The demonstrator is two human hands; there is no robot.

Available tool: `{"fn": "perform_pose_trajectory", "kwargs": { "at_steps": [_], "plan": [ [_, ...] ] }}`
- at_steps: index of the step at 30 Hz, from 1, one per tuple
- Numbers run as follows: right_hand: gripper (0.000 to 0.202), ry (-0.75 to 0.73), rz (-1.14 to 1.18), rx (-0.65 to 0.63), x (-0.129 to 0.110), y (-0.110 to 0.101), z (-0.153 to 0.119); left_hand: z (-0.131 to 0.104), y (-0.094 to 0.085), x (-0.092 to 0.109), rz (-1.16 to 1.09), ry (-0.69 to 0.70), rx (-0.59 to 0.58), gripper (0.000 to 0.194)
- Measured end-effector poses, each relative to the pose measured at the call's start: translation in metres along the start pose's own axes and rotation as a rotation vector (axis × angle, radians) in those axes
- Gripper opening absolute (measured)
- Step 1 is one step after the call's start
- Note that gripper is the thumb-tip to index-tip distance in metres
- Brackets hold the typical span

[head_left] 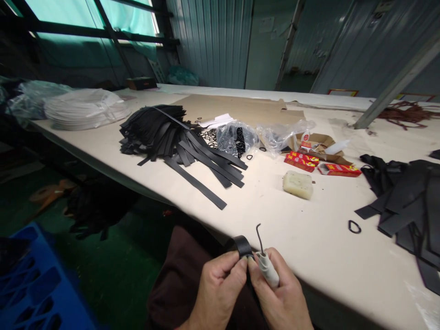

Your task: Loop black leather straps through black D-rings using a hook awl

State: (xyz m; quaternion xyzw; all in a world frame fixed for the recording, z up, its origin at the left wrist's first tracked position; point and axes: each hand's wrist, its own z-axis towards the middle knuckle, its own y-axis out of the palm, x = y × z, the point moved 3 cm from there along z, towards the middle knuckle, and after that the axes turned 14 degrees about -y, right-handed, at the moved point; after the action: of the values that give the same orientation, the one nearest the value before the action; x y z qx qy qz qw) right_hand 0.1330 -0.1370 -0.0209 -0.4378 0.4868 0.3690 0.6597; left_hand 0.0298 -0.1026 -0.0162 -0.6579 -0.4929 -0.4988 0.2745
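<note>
Over the table's front edge, my left hand (220,286) is closed on a black strap (242,246), which curves up in a loop above the thumb. My right hand (280,293) pinches the same strap with thumb and forefinger, close against the left fingertips. In that right hand also lies a hooked tool, its pale handle (268,270) held along the palm and its thin bent metal tip (260,236) pointing up. Part of the strap hangs down between the hands. What the fingertips press together is mostly hidden.
A pile of black straps (158,133) lies left on the table (254,201), another pile (409,197) right. Around the middle are a bag of black rings (237,139), red boxes (302,161) and a waxy block (298,184). One black ring (354,227) lies nearer. A post (398,85) stands right.
</note>
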Motion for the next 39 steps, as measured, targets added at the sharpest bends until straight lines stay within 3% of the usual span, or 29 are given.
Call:
{"fn": "perform_pose_trajectory", "kwargs": {
  "at_steps": [9,13,17,21,24,28,30,32,36,39],
  "plan": [
    [0.021,-0.095,-0.090,-0.036,0.010,-0.005,0.002,0.001,0.000,-0.004,0.236,0.143,0.157,0.021],
    [0.002,-0.351,-0.179,-0.020,0.003,-0.015,0.008,0.001,-0.001,-0.003,0.441,0.329,0.262,0.016],
    [0.020,-0.658,-0.273,-0.148,-0.001,-0.018,0.010,-0.002,-0.001,0.000,0.623,0.538,0.313,0.016],
    [0.022,-0.665,-0.363,-0.259,-0.001,-0.020,0.013,-0.005,-0.001,0.003,0.764,0.690,0.349,0.017],
    [0.014,-0.407,-0.291,-0.331,-0.003,-0.021,0.024,-0.004,-0.002,0.003,0.755,0.664,0.279,0.018],
    [0.015,0.170,0.065,-0.404,0.001,-0.022,0.033,-0.001,-0.005,0.004,0.646,0.428,0.141,0.018],
    [0.022,0.295,0.192,-0.386,0.001,-0.023,0.032,0.000,-0.006,0.004,0.596,0.322,0.100,0.020],
    [0.022,0.235,0.170,-0.333,0.000,-0.025,0.031,0.001,-0.007,0.005,0.544,0.276,0.087,0.021],
    [0.017,-0.081,-0.030,-0.221,-0.003,-0.032,0.025,0.002,-0.006,0.005,0.504,0.245,0.084,0.021],
    [0.011,-0.263,-0.113,-0.273,-0.003,-0.032,0.023,0.003,-0.003,0.005,0.535,0.261,0.060,0.019]
  ]
}}
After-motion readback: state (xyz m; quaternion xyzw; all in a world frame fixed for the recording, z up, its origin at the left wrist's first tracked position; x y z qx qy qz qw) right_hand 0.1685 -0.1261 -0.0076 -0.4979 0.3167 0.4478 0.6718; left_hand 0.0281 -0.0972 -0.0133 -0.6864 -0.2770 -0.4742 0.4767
